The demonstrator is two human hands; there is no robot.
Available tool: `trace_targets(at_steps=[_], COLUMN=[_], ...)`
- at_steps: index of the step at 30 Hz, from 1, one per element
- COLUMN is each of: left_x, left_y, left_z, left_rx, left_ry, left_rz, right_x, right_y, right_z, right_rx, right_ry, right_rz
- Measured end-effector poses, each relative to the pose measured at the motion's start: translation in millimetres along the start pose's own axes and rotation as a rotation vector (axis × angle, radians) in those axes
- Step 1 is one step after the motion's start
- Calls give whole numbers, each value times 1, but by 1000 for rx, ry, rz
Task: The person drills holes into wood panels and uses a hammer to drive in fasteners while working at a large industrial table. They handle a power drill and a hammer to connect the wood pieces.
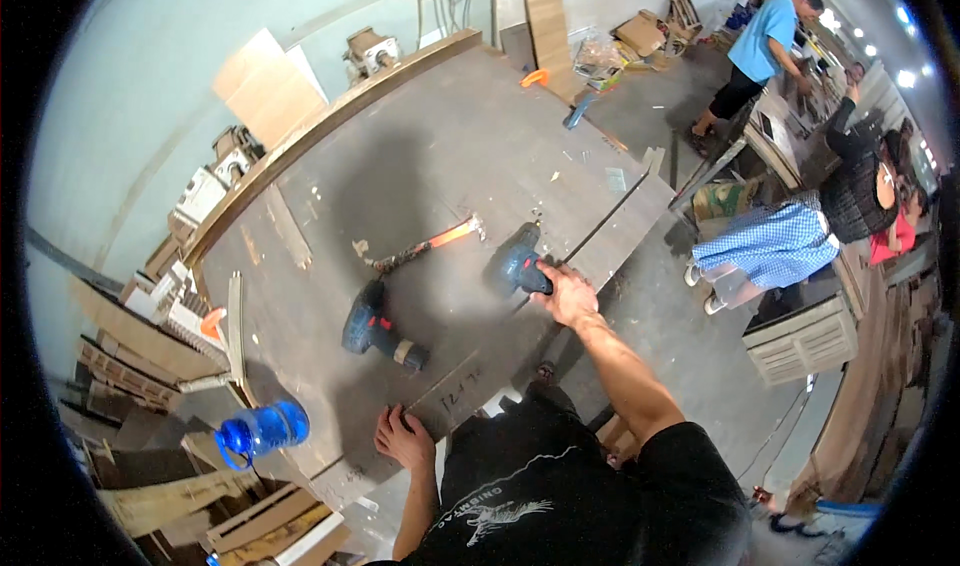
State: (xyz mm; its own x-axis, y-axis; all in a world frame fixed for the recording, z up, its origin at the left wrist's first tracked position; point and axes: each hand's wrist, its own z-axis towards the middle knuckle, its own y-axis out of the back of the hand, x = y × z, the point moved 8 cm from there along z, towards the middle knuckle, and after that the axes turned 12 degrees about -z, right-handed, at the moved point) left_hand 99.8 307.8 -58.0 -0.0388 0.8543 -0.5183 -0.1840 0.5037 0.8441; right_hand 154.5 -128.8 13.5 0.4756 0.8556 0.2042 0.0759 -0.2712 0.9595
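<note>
My right hand (570,296) is closed round the lower end of a dark blue cordless drill (515,264) on the grey-brown worktable (470,156), near its front right edge. My left hand (406,439) rests on the table's near edge, fingers apart and slightly bent, holding nothing. Between and beyond my hands, a second cordless drill (362,318) lies on its side. Past the two drills lies a hammer (430,243) with an orange and dark handle.
A blue water jug (275,426) stands at the table's left corner. An orange clamp (535,78) sits on the far edge. Wood offcuts (270,536) fill the lower left. To the right are a person in a blue shirt (765,41) and another in a checked skirt (770,244).
</note>
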Motion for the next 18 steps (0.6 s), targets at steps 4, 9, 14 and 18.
trace_targets(at_steps=[4, 9, 14, 18], left_x=[-6, 3, -8, -2], left_y=[-1, -8, -11, -25], left_z=[1, -1, 6, 1], left_rx=[22, 10, 42, -26], left_ry=[-22, -10, 25, 132], left_rz=[16, 57, 62, 210], right_x=[-2, -3, 7, -41], right_y=[-11, -21, -29, -13], right_z=[17, 67, 107, 105], right_rx=[-82, -304, -224, -185], right_ry=[-135, -111, 234, 168], right_rz=[195, 298, 559, 805])
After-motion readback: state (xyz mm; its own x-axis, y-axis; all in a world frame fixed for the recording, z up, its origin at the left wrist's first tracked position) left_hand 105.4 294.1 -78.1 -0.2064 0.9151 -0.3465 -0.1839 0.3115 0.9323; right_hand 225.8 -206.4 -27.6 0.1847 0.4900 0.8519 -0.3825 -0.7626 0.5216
